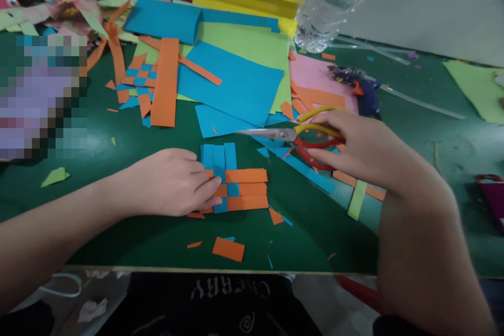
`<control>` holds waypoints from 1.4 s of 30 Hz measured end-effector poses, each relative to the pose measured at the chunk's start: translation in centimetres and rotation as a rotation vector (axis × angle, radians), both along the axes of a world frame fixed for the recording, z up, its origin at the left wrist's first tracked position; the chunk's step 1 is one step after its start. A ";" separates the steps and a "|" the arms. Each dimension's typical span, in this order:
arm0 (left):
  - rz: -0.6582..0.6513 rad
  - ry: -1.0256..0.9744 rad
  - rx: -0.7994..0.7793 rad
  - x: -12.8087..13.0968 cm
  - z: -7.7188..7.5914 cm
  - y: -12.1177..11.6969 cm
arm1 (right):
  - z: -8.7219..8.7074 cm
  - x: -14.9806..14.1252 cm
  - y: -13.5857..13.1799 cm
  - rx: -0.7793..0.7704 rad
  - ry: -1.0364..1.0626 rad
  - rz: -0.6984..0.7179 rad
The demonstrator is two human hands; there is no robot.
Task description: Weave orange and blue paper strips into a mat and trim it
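Blue and orange paper strips cross over and under each other in a small woven paper piece on the green table. My left hand lies over its left side, fingertips pressing on the weave and hiding part of it. In my right hand are scissors with one yellow and one red handle, held just above the table. Their blades point left, past the upper edge of the weave, and look closed or nearly so. A long blue strip lies under and beyond the scissors.
Blue sheets, an orange strip and another woven piece lie farther back. A clear plastic bottle stands by the wall, near a dark glue gun. Paper scraps dot the front; more heap up at back left.
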State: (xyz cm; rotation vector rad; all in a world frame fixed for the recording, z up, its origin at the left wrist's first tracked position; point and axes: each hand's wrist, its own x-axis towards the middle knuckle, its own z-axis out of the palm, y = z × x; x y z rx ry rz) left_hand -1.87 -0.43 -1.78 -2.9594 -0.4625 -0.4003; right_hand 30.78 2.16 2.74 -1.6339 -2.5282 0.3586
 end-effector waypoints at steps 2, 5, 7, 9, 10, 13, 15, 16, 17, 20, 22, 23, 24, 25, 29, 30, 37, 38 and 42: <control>-0.038 -0.010 0.077 0.0 0.1 0.1 | -0.2 -0.1 0.1 0.117 0.013 -0.083; -0.036 -0.063 0.149 0.0 0.5 0.3 | -0.9 -0.2 0.4 0.234 0.014 -0.237; -0.006 -0.131 0.207 -0.1 0.9 0.4 | -1.4 -0.2 0.5 0.247 0.006 -0.336; 0.079 -0.160 0.255 -0.3 1.1 0.5 | -1.6 -0.4 0.5 0.231 0.005 -0.402; 0.141 -0.164 0.270 -0.4 1.0 0.6 | -1.7 -0.5 0.6 0.220 0.005 -0.418; 0.298 -0.187 0.276 -0.7 0.7 1.1 | -1.8 -0.8 0.6 0.180 -0.015 -0.431; 0.336 -0.184 0.238 -0.9 0.3 1.4 | -2.1 -0.8 0.7 0.170 -0.033 -0.415; 0.342 -0.183 0.216 -0.9 0.2 1.6 | -2.3 -0.8 0.8 0.170 -0.037 -0.410; 0.347 -0.175 0.194 -1.0 0.1 1.7 | -2.5 -0.7 0.8 0.175 -0.037 -0.409; 0.332 -0.147 0.142 -1.1 0.1 2.0 | -3.1 -0.3 1.0 0.211 -0.030 -0.396; 0.268 -0.109 0.112 -1.0 0.2 2.0 | -3.3 -0.1 1.0 0.239 -0.046 -0.357; 0.220 -0.085 0.095 -1.0 0.2 2.0 | -3.3 -0.2 0.9 0.260 -0.062 -0.335; 0.169 -0.060 0.076 -0.9 0.3 2.0 | -3.2 -0.3 0.8 0.286 -0.073 -0.316; 0.124 -0.040 0.056 -0.9 0.3 2.0 | -3.1 -0.5 0.7 0.317 -0.073 -0.295; 0.037 -0.011 0.015 -0.9 0.5 2.0 | -2.3 -2.4 -0.6 0.437 0.092 -0.091; 0.036 -0.011 0.026 -0.9 0.6 2.0 | -2.2 -3.0 -1.0 0.435 0.151 -0.004; 0.043 0.011 0.102 -1.1 1.2 2.0 | -3.4 -7.0 -3.4 0.257 0.297 0.562; 0.051 0.001 0.120 -1.1 1.3 1.9 | -3.6 -7.3 -3.7 0.247 0.295 0.587; 0.046 0.001 0.166 -0.9 2.0 1.2 | -4.0 -8.1 -4.1 0.245 0.273 0.627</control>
